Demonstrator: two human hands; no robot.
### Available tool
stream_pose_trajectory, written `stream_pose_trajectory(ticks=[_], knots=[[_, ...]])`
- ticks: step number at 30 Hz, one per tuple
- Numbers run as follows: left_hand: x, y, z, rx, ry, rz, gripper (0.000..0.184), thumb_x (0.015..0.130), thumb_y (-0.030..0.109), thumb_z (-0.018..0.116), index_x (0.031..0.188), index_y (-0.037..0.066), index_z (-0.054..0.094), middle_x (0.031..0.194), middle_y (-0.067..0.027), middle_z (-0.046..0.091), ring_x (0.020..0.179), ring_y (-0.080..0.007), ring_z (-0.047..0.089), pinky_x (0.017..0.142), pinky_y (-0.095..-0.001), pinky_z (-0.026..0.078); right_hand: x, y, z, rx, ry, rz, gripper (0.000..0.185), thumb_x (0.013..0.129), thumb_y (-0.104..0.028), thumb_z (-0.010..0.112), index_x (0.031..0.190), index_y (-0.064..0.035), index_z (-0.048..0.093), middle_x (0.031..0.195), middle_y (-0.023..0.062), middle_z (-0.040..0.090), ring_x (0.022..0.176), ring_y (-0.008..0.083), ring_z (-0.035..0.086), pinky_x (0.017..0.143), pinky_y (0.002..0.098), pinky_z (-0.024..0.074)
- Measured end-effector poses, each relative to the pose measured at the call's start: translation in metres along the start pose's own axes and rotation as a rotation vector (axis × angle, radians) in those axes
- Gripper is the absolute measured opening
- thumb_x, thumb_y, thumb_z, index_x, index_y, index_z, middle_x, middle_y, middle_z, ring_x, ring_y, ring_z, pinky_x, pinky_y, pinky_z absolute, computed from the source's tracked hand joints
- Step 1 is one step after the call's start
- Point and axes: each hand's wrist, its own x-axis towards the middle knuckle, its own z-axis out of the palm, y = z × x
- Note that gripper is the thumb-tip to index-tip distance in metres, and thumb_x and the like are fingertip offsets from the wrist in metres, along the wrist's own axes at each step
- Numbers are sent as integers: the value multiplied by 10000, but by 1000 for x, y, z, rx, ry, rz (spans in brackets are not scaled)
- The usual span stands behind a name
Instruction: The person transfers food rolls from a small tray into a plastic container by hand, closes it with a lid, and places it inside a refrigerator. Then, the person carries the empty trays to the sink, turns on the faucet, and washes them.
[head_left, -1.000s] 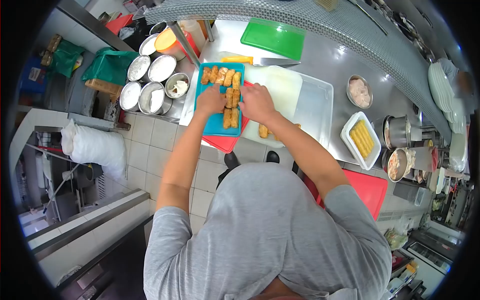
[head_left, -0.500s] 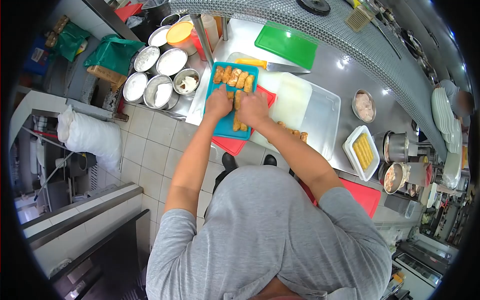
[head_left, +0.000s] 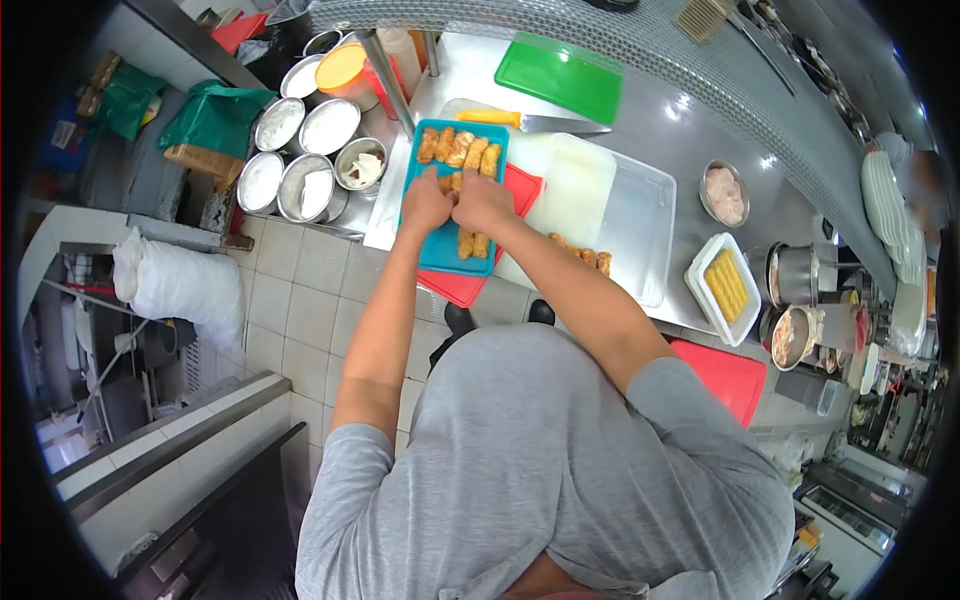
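Several golden-brown rolls [head_left: 461, 150] lie in rows in a blue tray [head_left: 440, 256], which rests partly over a red board [head_left: 454, 288]. Over the middle of the tray, my left hand [head_left: 426, 205] and my right hand [head_left: 482, 205] are close together, fingers curled around rolls in the middle row. What exactly the left fingertips pinch is hidden. The right hand covers part of the rolls beneath it. Two more rolls [head_left: 473, 243] lie nearer me in the tray. Other rolls [head_left: 580, 251] sit on the pale cutting board [head_left: 560, 190], partly behind my right forearm.
A knife with a yellow handle [head_left: 488, 117] lies behind the tray, near a green board [head_left: 560, 78]. Metal containers [head_left: 330, 127] stand at the left. To the right are a bowl of pale meat [head_left: 724, 193] and a white tub of yellow rolls [head_left: 726, 285]. A person [head_left: 925, 175] is far right.
My right hand has moved left from the tray's right side, over the middle rolls. My two hands are now closer together. The camera view has shifted a little.
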Motion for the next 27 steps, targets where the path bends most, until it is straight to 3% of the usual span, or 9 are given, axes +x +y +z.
stream_pose_trajectory(ticks=[6, 8, 10, 13, 17, 20, 23, 24, 27], knots=[[12, -31, 6, -321, -11, 2, 558, 803, 208, 775, 1283, -32, 622, 1121, -251, 714, 1052, -379, 693, 909, -444, 549, 6, 25, 15, 368, 115, -140, 601, 774, -253, 802, 1277, 7, 604, 1166, 234, 691, 1102, 382, 665, 949, 439, 536], [-3, 4, -18, -482, -60, 45, 547, 812, 214, 779, 1279, -30, 633, 1091, -230, 727, 997, -320, 717, 866, -396, 561, -4, 37, 8, 451, 234, -271, 637, 737, -251, 820, 1269, 26, 603, 1181, 223, 688, 1091, 372, 674, 946, 430, 538], [-15, 47, -40, -537, -69, 139, 522, 836, 227, 780, 1259, -41, 633, 1042, -204, 733, 938, -247, 721, 822, -347, 563, -26, 58, -27, 595, 163, -282, 671, 733, -234, 842, 1298, 27, 592, 1168, 200, 696, 1058, 322, 690, 933, 402, 545], [-27, 120, -31, -458, -170, 283, 497, 827, 234, 790, 1216, -38, 645, 1020, -209, 728, 928, -278, 724, 814, -371, 567, -68, 104, -82, 933, 18, -268, 628, 757, -194, 851, 1293, 19, 602, 1119, 138, 706, 999, 211, 685, 893, 338, 547], [-43, 203, 32, -413, -368, 475, 504, 823, 261, 798, 1204, -30, 640, 1010, -232, 702, 877, -352, 709, 754, -418, 568, -128, 194, -130, 672, 82, -64, 559, 749, -131, 843, 1257, -18, 638, 1052, 119, 707, 909, 158, 674, 772, 301, 553], [-62, 240, 80, -226, -563, 530, 426, 825, 243, 777, 1121, -36, 651, 993, -236, 697, 914, -397, 686, 824, -439, 555, -167, 236, -148, 545, -39, 223, 547, 735, -125, 837, 1241, -27, 653, 980, 101, 708, 869, 170, 676, 753, 322, 555], [-80, 251, 113, -12, -655, 626, 347, 837, 230, 748, 1065, -17, 662, 1021, -233, 695, 959, -424, 661, 885, -463, 531, -184, 263, -135, 346, -130, 330, 459, 752, -114, 779, 1183, -3, 666, 938, 143, 722, 858, 275, 705, 763, 368, 562], [-81, 253, 121, 65, -723, 602, 300, 854, 222, 726, 1067, 17, 675, 1071, -217, 698, 1021, -393, 660, 879, -472, 528, -185, 274, -126, 250, -61, 286, 410, 768, -102, 735, 1159, 3, 668, 956, 173, 718, 889, 316, 694, 784, 389, 558], [-85, 258, 115, 213, -656, 650, 308, 869, 230, 712, 1120, 54, 683, 1092, -177, 704, 1026, -368, 667, 868, -456, 534, -184, 298, -95, -46, 133, 151, 292, 816, -65, 603, 1087, 21, 673, 1010, 262, 704, 984, 442, 663, 847, 454, 546]])
